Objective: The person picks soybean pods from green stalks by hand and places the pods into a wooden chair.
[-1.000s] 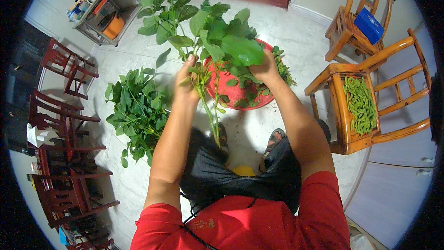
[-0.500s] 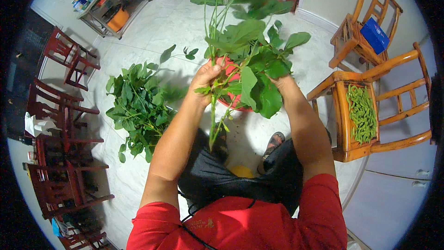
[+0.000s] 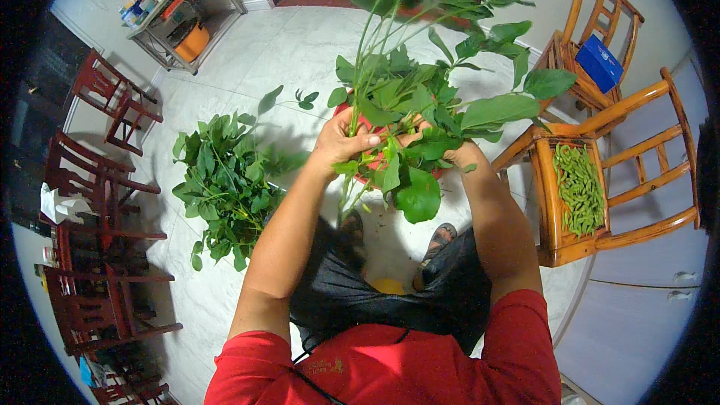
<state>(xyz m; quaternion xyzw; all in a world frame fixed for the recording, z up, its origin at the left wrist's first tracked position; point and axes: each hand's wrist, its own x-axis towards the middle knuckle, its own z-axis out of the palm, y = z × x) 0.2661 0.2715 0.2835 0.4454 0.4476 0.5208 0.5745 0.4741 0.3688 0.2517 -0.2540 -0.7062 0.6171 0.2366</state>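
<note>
My left hand (image 3: 347,141) is closed around the stems of a leafy green soybean plant (image 3: 420,193), thumb pointing right. Its stems rise upward and its lower ends hang toward my knees. Among the leaves, my right hand (image 3: 466,156) reaches in from the right, its curled fingers at the plant near my left thumb. Leaves cover much of that hand, so what exactly its fingertips pinch is hidden. Beneath the plant stands a red container (image 3: 341,110), mostly concealed by foliage. To the left, a heap of cut soybean plants (image 3: 225,180) lies on the floor.
On the right, a wooden chair (image 3: 551,244) carries a pile of green soybean pods (image 3: 579,191). Behind it, another chair holds a blue box (image 3: 598,64). Dark red chairs (image 3: 112,232) line the left side. A metal shelf (image 3: 180,11) with an orange pot (image 3: 192,41) stands far left.
The plant has turned, its leafy tops swinging to the right. My right hand has moved lower and its fingers closer to my left hand, which keeps hold of the stems.
</note>
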